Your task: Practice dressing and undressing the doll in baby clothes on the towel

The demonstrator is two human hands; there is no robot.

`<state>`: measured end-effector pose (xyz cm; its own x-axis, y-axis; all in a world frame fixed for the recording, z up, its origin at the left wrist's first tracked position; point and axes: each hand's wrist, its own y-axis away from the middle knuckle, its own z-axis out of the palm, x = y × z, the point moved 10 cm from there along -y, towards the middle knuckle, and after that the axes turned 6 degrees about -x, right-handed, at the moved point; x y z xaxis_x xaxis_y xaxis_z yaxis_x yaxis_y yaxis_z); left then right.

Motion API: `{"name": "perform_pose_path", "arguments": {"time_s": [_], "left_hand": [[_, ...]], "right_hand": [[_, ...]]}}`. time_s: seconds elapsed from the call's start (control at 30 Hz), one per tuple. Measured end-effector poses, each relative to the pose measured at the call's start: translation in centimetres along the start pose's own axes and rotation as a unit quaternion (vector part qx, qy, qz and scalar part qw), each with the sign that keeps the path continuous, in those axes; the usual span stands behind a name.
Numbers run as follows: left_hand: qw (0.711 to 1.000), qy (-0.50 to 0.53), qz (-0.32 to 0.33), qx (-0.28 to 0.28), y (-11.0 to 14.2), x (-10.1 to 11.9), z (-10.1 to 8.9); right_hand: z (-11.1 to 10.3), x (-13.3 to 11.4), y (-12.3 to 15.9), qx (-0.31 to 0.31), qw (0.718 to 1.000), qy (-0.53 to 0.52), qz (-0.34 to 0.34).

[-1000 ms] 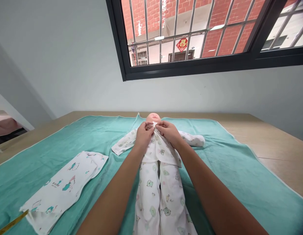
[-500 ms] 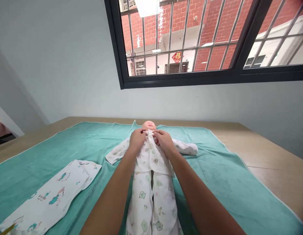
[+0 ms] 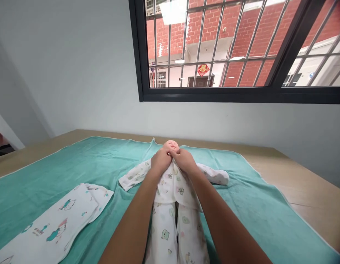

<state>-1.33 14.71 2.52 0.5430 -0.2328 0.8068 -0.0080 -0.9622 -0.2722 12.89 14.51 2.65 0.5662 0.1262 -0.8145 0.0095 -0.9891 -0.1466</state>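
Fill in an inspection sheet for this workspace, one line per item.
Surface: wooden table, mostly covered by a green blanket with some creases.
Things in work: doll lying face up in a printed white shirt, sleeves spread to both sides; printed trousers run off the bottom of the picture.
Clutter: folded white garment on the blanket, left of the doll.
Grips: left grip and right grip closed together at the shirt's neck; fingertip detail too small to read.
Cables: nothing seen.
Surroundings: pale wall; dark-framed window with metal bars beyond.
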Motion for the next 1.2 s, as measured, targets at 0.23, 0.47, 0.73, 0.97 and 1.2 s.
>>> {"name": "perform_pose_path", "arguments": {"time_s": [0.23, 0.47, 0.73, 0.97, 1.2], "left_hand": [[0.993, 0.119, -0.025, -0.003, -0.3, -1.1, -0.1], [0.945, 0.32, -0.069, -0.001, 0.6, 0.4, 0.2], [0.927, 0.359, -0.104, -0.007, 1.3, 0.2, 0.5], [0.936, 0.335, -0.104, 0.001, 1.3, 0.1, 0.7], [0.93, 0.352, -0.104, 0.005, 1.3, -0.4, 0.7]], "right_hand": [[0.0, 2.5, -1.7, 0.032, 0.996, -0.072, 0.032], [0.1, 4.9, -1.1, 0.034, 0.949, -0.306, 0.071], [0.0, 2.1, -0.8, 0.038, 0.957, -0.286, -0.002], [-0.3, 1.6, -0.8, 0.052, 0.957, -0.283, -0.036], [0.0, 1.6, -0.9, 0.045, 0.972, -0.23, -0.021]]}}
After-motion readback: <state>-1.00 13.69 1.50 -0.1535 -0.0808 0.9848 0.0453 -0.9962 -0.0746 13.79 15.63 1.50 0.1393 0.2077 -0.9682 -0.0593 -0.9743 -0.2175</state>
